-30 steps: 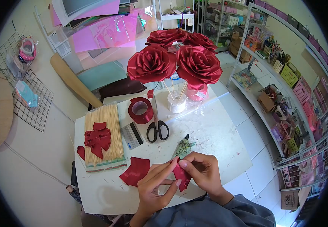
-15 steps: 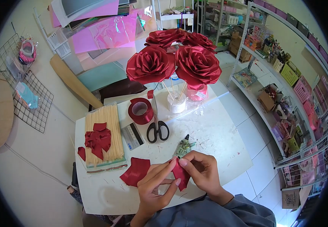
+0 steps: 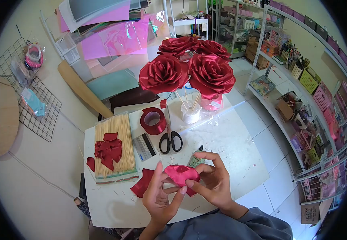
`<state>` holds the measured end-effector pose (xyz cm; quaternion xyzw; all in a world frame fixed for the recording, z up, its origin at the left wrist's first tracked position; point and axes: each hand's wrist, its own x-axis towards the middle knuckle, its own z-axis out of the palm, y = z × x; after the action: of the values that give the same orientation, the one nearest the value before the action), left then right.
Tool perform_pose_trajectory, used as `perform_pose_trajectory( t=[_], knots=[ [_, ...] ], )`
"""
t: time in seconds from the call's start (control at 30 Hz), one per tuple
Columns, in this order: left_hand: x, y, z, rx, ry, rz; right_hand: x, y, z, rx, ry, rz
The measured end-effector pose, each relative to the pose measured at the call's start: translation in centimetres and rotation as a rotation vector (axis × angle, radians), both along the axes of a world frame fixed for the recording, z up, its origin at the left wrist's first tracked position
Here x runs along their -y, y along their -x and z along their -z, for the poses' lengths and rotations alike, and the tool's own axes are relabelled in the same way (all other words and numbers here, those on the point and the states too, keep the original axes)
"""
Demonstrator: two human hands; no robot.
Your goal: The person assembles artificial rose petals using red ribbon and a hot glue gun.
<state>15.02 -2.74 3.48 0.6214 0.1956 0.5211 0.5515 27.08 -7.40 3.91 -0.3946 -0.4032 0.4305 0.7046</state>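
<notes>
I see both hands low in the middle of the view, over the near part of the white surface (image 3: 237, 140). Between them is a folded piece of shiny red satin ribbon (image 3: 181, 174), lifted clear of the surface with its curved face up. The left hand (image 3: 161, 196) is closed on it from below and from the left, with the thumb tip pressed against its lower edge and the index finger standing up beside its left end. The right hand (image 3: 213, 180) grips it from the right, with the fingers curled around its far side and the thumb against its near edge.

Just beyond the right hand's fingers lies a small green and black glue gun (image 3: 196, 159), partly hidden by them. A flat dark red satin piece (image 3: 141, 183) lies on the surface just left of the left hand, partly behind it.

Farther out I see black-handled scissors (image 3: 170, 142), closed, and beside them a spool of red ribbon (image 3: 153, 120). On the left is a clear pack of pale wooden skewers (image 3: 121, 130) with a heap of cut red satin pieces (image 3: 108, 149) on top. At the far edge, large red satin roses (image 3: 163, 74) stand on sticks in a white cup (image 3: 190, 115) and a pink cup (image 3: 212, 104).
</notes>
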Motion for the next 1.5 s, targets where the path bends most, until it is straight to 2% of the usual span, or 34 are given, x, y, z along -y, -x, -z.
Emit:
perform_pose_trajectory(
  t=[0.1, 0.17, 0.2, 0.27, 0.37, 0.43, 0.5, 0.67, 0.87, 1.0, 1.07, 1.2, 1.27, 1.3, 1.4, 1.43, 1.5],
  knots=[
    [0.0, 0.2, -0.4, -0.011, 0.069, 0.047, 0.4, -0.4, -0.5, 0.040, 0.031, 0.052],
    [0.0, 0.2, -0.8, 0.006, 0.095, 0.042, 0.7, -1.0, -1.1, 0.285, 0.009, 0.018],
    [-0.1, 0.1, -0.9, 0.026, 0.118, 0.034, 0.9, -1.3, -1.6, 0.285, 0.010, 0.017],
    [-0.3, 0.3, -0.7, -0.016, 0.070, 0.039, 1.4, -1.7, -2.5, 0.506, 0.073, -0.170],
    [-0.1, 0.4, -0.7, -0.110, 0.033, 0.040, 1.5, -2.0, -3.3, 0.558, 0.151, -0.213],
    [-0.2, 0.5, -0.3, -0.193, 0.024, 0.103, 1.5, -1.9, -3.2, 0.517, 0.160, -0.158],
    [-0.1, 0.3, -0.7, -0.166, 0.051, 0.100, 1.3, -1.7, -2.7, 0.480, 0.170, -0.106],
    [-0.1, 0.3, -0.7, -0.167, 0.129, 0.102, 0.5, -1.1, -1.2, 0.267, 0.005, 0.098],
    [-0.3, 0.4, -0.2, -0.249, 0.087, 0.129, 0.6, -1.6, -0.7, 0.192, 0.032, 0.095],
    [-0.1, 0.2, -0.7, -0.233, 0.107, 0.152, 0.8, -1.6, -0.7, 0.226, 0.063, 0.132],
    [0.0, 0.2, -1.0, -0.214, 0.133, 0.162, 0.8, -1.4, -0.3, 0.257, -0.004, 0.173],
    [0.0, 0.4, -0.8, -0.235, 0.204, 0.141, 0.6, -1.2, 0.0, 0.261, -0.020, 0.176],
    [-0.3, 0.7, -0.6, -0.260, 0.206, 0.135, 0.7, -1.7, -0.4, 0.180, 0.061, 0.116],
    [-0.6, 0.8, -0.5, -0.240, 0.189, 0.059, 0.9, -2.4, -0.4, 0.183, 0.062, 0.115],
    [-0.8, 0.8, -0.5, -0.189, 0.212, -0.095, 1.7, -4.0, -0.5, 0.867, 0.324, 0.212],
    [-0.8, 0.8, -0.5, -0.160, 0.248, -0.171, 1.9, -3.9, -0.2, 0.876, 0.322, 0.201],
    [-0.8, 0.8, -0.4, -0.100, 0.246, -0.182, 2.3, -3.5, 1.1, 1.389, 0.385, 0.274]
  ],
)
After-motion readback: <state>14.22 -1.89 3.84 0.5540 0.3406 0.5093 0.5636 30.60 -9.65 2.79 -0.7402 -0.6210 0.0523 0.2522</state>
